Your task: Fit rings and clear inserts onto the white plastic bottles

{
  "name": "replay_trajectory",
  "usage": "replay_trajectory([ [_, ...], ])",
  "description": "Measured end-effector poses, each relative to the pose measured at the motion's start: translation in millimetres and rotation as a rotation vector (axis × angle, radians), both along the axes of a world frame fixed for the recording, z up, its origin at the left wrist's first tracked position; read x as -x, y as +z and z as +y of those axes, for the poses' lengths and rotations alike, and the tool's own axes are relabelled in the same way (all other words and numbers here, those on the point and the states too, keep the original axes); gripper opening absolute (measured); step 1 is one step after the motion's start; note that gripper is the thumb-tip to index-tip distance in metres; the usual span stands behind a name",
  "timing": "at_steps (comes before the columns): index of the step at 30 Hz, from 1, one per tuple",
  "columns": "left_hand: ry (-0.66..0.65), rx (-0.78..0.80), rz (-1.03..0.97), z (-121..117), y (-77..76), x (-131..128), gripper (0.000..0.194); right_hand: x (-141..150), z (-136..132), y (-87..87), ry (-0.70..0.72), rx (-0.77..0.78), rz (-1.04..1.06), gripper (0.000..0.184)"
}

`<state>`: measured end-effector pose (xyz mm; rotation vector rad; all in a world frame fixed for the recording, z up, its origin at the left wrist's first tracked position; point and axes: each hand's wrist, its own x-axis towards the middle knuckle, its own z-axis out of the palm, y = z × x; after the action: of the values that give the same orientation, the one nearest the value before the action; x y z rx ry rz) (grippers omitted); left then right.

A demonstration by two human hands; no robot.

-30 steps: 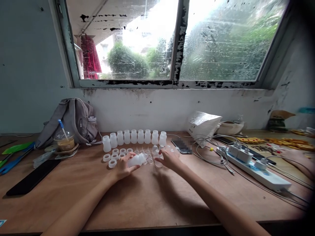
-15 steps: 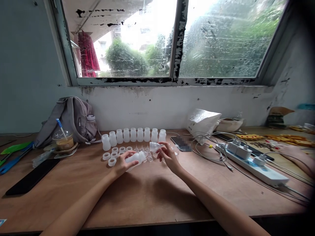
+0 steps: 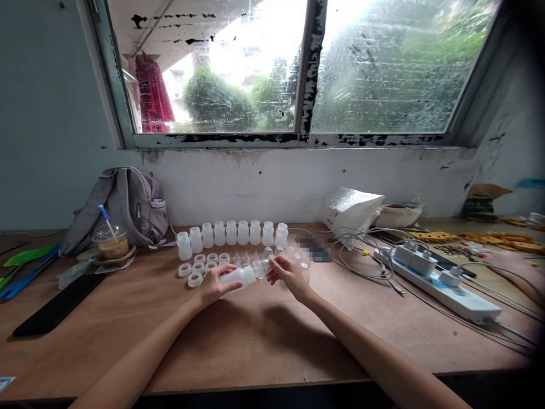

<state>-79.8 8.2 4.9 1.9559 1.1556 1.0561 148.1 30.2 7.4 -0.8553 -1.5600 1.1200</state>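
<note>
Brown tabletop (image 3: pixel 255 352) below, bottle (image 3: pixel 233 276) tilts between hands (image 3: pixel 211 286).

brown wooden table (image 3: pixel 255 358), frosted bottles (image 3: pixel 231 234) in a row (all upright), white rings (image 3: pixel 195 284), power strip (image 3: pixel 464 304)

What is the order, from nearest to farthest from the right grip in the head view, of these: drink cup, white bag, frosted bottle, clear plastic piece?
1. Clear plastic piece: held in the right grip.
2. Frosted bottle: just left, in the left grip.
3. White bag: back right, near the wall.
4. Drink cup: far left, in front of the backpack.
</note>
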Motion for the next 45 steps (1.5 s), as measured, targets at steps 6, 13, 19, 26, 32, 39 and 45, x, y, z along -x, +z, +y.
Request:
replay_trajectory([
  [6, 0.01, -0.021, 0.054, -2, -1.1, -1, 0.044, 6, -3, -9.9, -0.045, 0.053, -0.144, 0.04],
  [13, -0.063, 0.088, 0.0, -6, 3.0, -4, 0.041, 7, -18, -1.4, -0.014, -0.183, -0.362, 0.034],
  [19, -0.101, 0.136, -0.033, -9, 6.6, -7, 0.041, 12, -27, 0.1, -0.103, -0.321, -0.44, 0.031],
  [26, -0.113, 0.139, -0.035, -16, 13.0, -11, 0.037, 17, -24, -7.2, -0.182, -0.358, -0.437, 0.029],
  [32, -0.126, 0.133, -0.045, -18, 9.5, -15, 0.038, 21, -25, -16.1, -0.265, -0.412, -0.4, 0.027],
  [39, -0.16, 0.211, -0.126, -21, 15.1, -17, 0.035, 22, -30, -22.0, -0.265, -0.461, -0.36, 0.024],
  [45, -0.151, 0.298, -0.204, -23, 13.0, -20, 0.035, 24, -29, -26.7, -0.281, -0.492, -0.323, 0.023],
])
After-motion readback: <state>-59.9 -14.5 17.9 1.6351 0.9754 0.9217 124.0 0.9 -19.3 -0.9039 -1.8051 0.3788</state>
